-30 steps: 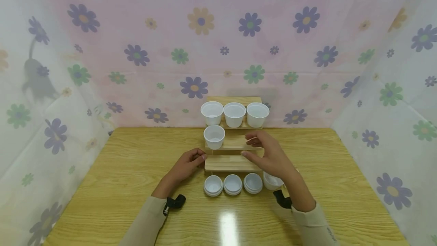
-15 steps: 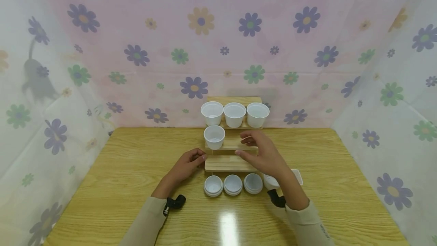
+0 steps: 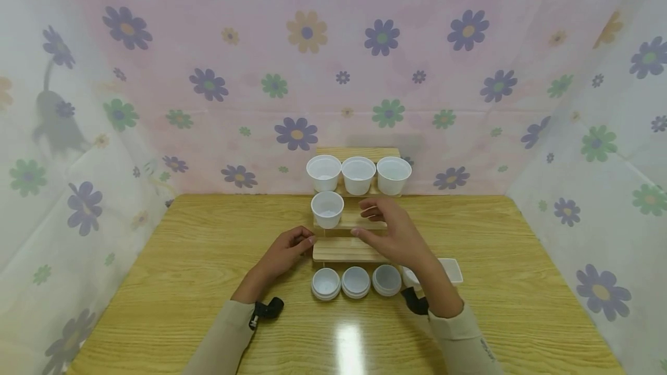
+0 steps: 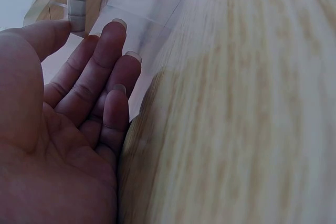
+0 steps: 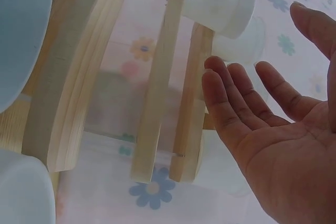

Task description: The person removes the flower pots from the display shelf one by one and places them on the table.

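A stepped wooden stand [image 3: 349, 249] is at the middle of the table. My left hand [image 3: 285, 250] is at the left end of its front step; in the left wrist view the thumb touches the plank's end [image 4: 77, 3] and the fingers are loosely bent, holding nothing. My right hand [image 3: 398, 233], also holding nothing, hovers over the right part of the lower steps, fingers spread and slightly bent. Left of its fingers, a white cup [image 3: 327, 209] stands on the middle step. Three white cups [image 3: 358, 175] line the top step.
In front of the stand, a row of small white cups [image 3: 356, 282] stands on the wood-grain table [image 3: 208, 271]. A rectangular white container [image 3: 452, 271] is partly hidden behind my right forearm. A flowered cloth [image 3: 344, 91] hangs behind.
My right hand has moved left over the stand, toward the cup on the middle step. More of the rectangular white container shows now. My left hand has stayed in place.
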The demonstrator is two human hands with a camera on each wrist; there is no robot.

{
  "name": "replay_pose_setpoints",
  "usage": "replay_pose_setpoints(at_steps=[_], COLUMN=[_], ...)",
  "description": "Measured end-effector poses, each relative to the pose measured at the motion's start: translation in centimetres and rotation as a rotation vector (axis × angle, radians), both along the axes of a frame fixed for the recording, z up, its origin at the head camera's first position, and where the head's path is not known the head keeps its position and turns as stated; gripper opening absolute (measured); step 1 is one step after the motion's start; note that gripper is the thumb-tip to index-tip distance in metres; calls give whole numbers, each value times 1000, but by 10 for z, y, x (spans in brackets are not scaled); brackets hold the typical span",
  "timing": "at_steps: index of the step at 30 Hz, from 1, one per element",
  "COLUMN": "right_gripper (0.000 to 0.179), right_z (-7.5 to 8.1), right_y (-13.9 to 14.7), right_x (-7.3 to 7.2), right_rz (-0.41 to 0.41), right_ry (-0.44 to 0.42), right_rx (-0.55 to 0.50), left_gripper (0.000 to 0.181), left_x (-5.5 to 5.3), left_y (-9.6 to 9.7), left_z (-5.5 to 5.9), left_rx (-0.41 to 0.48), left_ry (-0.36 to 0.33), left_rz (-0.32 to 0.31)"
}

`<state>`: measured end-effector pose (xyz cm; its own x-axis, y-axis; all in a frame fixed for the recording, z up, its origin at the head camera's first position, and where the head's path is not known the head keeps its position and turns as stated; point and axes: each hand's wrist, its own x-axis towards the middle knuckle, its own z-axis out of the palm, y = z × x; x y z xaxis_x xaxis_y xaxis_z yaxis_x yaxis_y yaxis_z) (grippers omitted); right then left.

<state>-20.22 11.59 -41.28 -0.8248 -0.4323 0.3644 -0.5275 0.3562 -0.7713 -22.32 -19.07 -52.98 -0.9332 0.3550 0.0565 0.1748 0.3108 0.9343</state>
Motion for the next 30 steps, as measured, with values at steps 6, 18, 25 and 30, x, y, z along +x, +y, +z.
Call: replay_pose_setpoints(at_steps=[6, 18, 25, 30], right_gripper=[52, 51, 48, 49], right_z=[-1, -4, -6, -7], right_y=[-1, -7, -5, -7], right_x=[-1, -6, -6, -6], right_rz=[1, -3, -9, -24], right_ry=[-1, 5, -1, 12], right_rx=[-3, 10, -13, -50], left_gripper=[21, 21, 21, 22], left_x=[-1, 1, 1, 1], left_y=[0, -1, -2, -2], left_z=[-1, 2, 0, -1], left_rx=[5, 2, 8, 6], left_ry=[5, -1, 7, 14], left_rz=[-6, -9, -11, -12])
